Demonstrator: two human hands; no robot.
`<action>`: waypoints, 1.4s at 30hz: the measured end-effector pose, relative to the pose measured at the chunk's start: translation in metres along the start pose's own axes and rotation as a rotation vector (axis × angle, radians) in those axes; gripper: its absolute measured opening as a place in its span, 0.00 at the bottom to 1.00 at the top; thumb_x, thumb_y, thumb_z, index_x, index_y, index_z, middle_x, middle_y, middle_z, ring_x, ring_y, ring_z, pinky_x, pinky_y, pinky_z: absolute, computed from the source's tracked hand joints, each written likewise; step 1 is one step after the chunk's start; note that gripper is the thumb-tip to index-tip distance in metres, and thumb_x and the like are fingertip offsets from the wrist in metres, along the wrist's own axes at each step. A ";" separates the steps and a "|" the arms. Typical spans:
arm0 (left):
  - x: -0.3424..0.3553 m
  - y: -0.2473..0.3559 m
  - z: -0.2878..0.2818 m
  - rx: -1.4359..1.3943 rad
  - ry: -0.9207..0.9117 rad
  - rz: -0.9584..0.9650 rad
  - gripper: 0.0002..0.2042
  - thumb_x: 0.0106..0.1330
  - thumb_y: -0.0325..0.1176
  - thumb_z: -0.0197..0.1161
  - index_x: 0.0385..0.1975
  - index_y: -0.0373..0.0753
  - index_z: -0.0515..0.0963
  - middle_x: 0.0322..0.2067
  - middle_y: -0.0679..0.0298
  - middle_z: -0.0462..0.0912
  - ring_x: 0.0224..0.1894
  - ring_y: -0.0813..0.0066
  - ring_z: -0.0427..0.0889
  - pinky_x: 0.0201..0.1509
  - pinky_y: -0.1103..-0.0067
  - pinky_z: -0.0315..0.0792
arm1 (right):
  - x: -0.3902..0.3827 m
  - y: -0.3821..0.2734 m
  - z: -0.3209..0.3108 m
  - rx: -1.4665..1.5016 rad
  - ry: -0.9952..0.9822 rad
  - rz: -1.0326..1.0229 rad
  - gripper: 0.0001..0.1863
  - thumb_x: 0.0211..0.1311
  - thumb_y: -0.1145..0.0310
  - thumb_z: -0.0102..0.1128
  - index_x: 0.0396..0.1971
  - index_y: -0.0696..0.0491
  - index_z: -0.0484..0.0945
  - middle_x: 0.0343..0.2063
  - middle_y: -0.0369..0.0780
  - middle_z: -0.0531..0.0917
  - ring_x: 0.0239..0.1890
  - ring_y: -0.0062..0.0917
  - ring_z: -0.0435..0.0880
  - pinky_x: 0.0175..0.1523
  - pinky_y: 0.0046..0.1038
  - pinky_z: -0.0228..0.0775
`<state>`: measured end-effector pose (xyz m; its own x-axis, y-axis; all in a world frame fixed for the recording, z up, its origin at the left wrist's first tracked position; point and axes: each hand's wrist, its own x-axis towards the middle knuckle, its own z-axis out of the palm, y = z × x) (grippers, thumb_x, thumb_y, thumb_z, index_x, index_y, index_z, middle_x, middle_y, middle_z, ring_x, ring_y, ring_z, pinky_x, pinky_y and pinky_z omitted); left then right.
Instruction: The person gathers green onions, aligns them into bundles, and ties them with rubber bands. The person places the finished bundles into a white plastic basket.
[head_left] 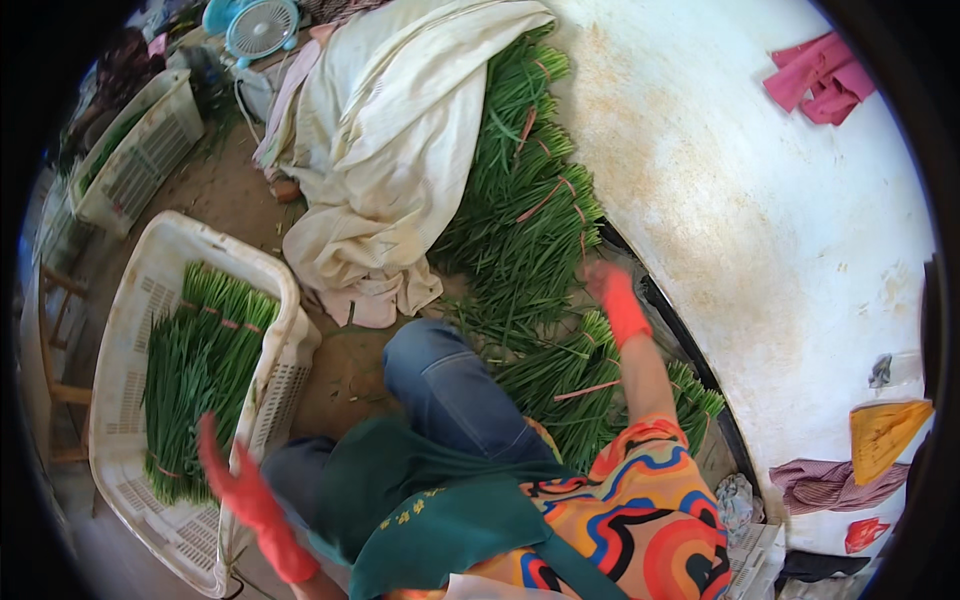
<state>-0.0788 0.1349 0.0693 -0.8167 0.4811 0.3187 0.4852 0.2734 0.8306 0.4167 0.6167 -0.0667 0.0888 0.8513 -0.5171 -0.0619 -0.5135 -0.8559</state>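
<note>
My left hand (243, 490), in a red rubber glove, is at the near side of a white plastic crate (287, 385). Its fingers are spread and nothing shows in them. Bundles of garlic chives (205, 350), tied with reddish bands, lie inside that crate. My right hand (612, 292), gloved the same way, reaches out to the right edge of a large heap of chive bundles (520, 220). Motion blurs its fingers, so their grip is unclear. Below that arm lie more tied chives (565, 385), close to my bent knee.
A cream cloth (400, 130) covers the heap's left part. Behind it stands a blue fan (262, 28). Another crate (150, 150) with greens is at the far left. A stained white wall (730, 190) bounds the right side. A wooden chair (68, 394) stands left.
</note>
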 end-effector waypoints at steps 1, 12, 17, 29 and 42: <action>0.000 0.055 0.040 0.060 -0.221 0.040 0.23 0.59 0.22 0.56 0.57 0.32 0.67 0.58 0.54 0.68 0.61 0.63 0.66 0.65 0.70 0.57 | -0.001 0.028 0.006 -0.012 0.027 0.036 0.18 0.62 0.63 0.52 0.49 0.56 0.71 0.36 0.42 0.82 0.32 0.33 0.82 0.31 0.32 0.73; -0.053 0.125 0.236 0.264 -0.660 0.581 0.20 0.46 0.35 0.66 0.43 0.44 0.78 0.51 0.59 0.74 0.58 0.52 0.67 0.64 0.54 0.52 | 0.148 0.031 0.096 0.013 0.142 0.014 0.26 0.54 0.54 0.61 0.44 0.60 0.73 0.36 0.45 0.80 0.36 0.35 0.80 0.43 0.34 0.74; -0.045 0.130 0.247 0.329 -0.746 0.542 0.20 0.43 0.34 0.65 0.40 0.42 0.79 0.49 0.56 0.75 0.57 0.48 0.68 0.63 0.52 0.53 | 0.208 0.004 0.145 -0.451 0.131 0.086 0.35 0.48 0.46 0.63 0.43 0.64 0.70 0.16 0.45 0.78 0.20 0.35 0.79 0.34 0.28 0.74; -0.038 0.119 0.247 0.316 -0.712 0.600 0.20 0.39 0.37 0.64 0.36 0.40 0.79 0.46 0.55 0.77 0.55 0.47 0.69 0.61 0.50 0.56 | 0.218 0.006 0.149 -0.220 0.520 -0.089 0.32 0.37 0.72 0.67 0.43 0.67 0.62 0.27 0.50 0.78 0.17 0.38 0.78 0.19 0.38 0.69; -0.023 0.137 0.196 -0.325 -0.715 -0.081 0.43 0.48 0.41 0.70 0.64 0.36 0.55 0.59 0.53 0.66 0.64 0.55 0.59 0.67 0.63 0.48 | -0.150 -0.088 0.083 -0.631 -0.159 -0.753 0.36 0.33 0.67 0.69 0.47 0.61 0.65 0.40 0.47 0.76 0.43 0.32 0.76 0.50 0.29 0.66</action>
<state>0.0682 0.3246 0.0860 -0.3932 0.9190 -0.0276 0.2272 0.1262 0.9656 0.3262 0.5430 0.0863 -0.2495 0.9595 0.1304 0.5002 0.2430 -0.8311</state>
